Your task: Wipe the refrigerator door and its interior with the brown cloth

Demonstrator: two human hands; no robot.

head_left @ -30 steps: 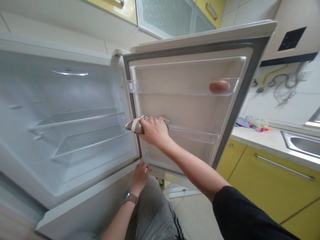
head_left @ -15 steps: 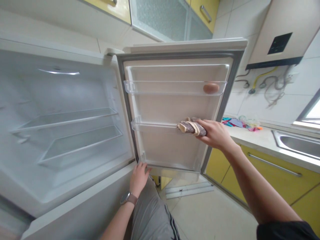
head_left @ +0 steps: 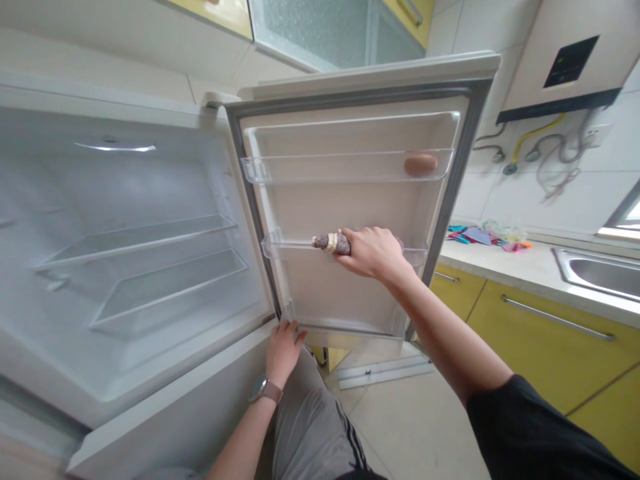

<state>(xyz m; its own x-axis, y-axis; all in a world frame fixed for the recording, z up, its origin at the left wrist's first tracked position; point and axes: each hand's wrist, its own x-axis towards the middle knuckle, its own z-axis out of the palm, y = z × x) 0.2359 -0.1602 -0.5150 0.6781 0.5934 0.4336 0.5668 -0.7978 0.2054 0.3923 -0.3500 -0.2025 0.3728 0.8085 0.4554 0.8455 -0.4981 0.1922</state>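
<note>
My right hand (head_left: 373, 252) is closed around a rolled-up cloth (head_left: 333, 243), dark and speckled with cream bands. It holds the roll in front of the middle rack (head_left: 287, 250) of the open fridge door (head_left: 330, 207); whether the roll touches the rack I cannot tell. My palm hides the roll's right part. My left hand (head_left: 283, 350), wearing a watch, rests near the door's lower hinge-side corner, at the clear bottom rack (head_left: 350, 337). Its fingers are bent a little, thumb apart, with nothing visible in them. A brown egg (head_left: 421, 165) lies in the top rack.
At left is the fridge interior (head_left: 140, 180) with glass shelves (head_left: 165, 287). To the right stand a counter (head_left: 525, 267) with colourful cloths (head_left: 475, 235), a sink (head_left: 600, 270) and yellow cabinets (head_left: 540, 347). A water heater (head_left: 565, 60) hangs above. Pale strips (head_left: 383, 372) lie on the floor.
My right hand has moved left along the middle rack with the rolled-up cloth. My left hand has stayed at the door's lower corner. The view has shifted slightly.
</note>
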